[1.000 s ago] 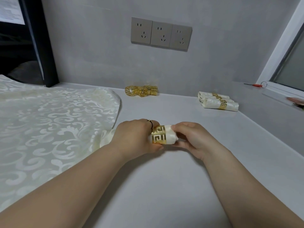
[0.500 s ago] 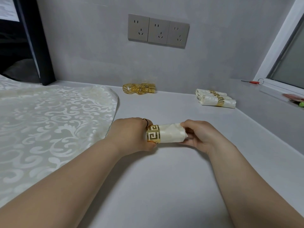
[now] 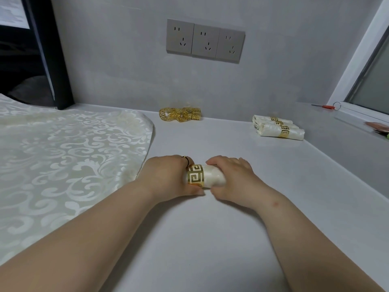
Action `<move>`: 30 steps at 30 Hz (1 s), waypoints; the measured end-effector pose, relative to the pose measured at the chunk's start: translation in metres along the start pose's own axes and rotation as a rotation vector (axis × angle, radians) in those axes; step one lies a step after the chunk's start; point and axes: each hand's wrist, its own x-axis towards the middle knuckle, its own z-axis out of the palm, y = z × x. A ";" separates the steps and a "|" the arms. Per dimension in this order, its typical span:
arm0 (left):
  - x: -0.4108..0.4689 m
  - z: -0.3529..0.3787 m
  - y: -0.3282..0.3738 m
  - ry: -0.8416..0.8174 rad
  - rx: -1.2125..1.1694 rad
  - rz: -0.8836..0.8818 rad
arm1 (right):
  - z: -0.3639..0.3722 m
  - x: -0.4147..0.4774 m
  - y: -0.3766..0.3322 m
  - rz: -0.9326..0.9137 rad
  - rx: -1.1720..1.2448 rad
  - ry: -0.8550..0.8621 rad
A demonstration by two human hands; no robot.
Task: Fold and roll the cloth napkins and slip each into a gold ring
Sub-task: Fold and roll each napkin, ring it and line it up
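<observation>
One rolled napkin (image 3: 213, 178) inside gold ring (image 3: 195, 178) | left hand (image 3: 166, 175), right hand (image 3: 233, 179) grip it

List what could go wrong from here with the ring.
1. The gold ring sits near the left end of the rolled napkin, against the left hand. It may end up off-centre or slide off that end.
2. The right hand grips the other end. If it loosens, the roll could unwind.
</observation>
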 end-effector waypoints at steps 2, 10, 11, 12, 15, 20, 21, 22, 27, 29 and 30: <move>0.000 0.000 0.001 -0.031 -0.028 0.003 | 0.002 0.002 0.001 -0.040 -0.035 0.048; -0.018 -0.020 -0.040 -0.287 -0.307 -0.043 | -0.001 -0.001 0.004 -0.055 0.039 -0.022; -0.020 -0.018 -0.041 -0.264 -0.332 -0.051 | -0.001 0.000 0.001 -0.071 0.032 -0.010; -0.022 -0.016 -0.039 -0.241 -0.355 -0.065 | -0.001 0.000 -0.002 -0.086 0.022 0.006; -0.022 -0.010 -0.032 -0.168 -0.334 -0.094 | 0.001 0.000 -0.009 -0.114 0.002 0.048; -0.022 -0.009 -0.025 -0.050 -0.139 -0.097 | 0.002 0.000 -0.012 -0.107 0.052 0.044; -0.022 -0.008 -0.024 -0.032 -0.119 -0.097 | 0.002 0.001 -0.012 -0.104 0.066 0.041; -0.022 -0.007 -0.023 -0.017 -0.105 -0.094 | 0.002 0.002 -0.012 -0.100 0.086 0.040; -0.023 -0.006 -0.021 0.025 -0.027 -0.066 | 0.005 0.003 -0.008 -0.065 0.216 0.033; -0.024 -0.007 -0.021 0.046 0.027 -0.034 | 0.005 0.003 -0.006 -0.031 0.296 0.000; -0.024 -0.007 -0.022 0.047 0.032 -0.025 | 0.004 0.003 -0.004 -0.016 0.335 -0.016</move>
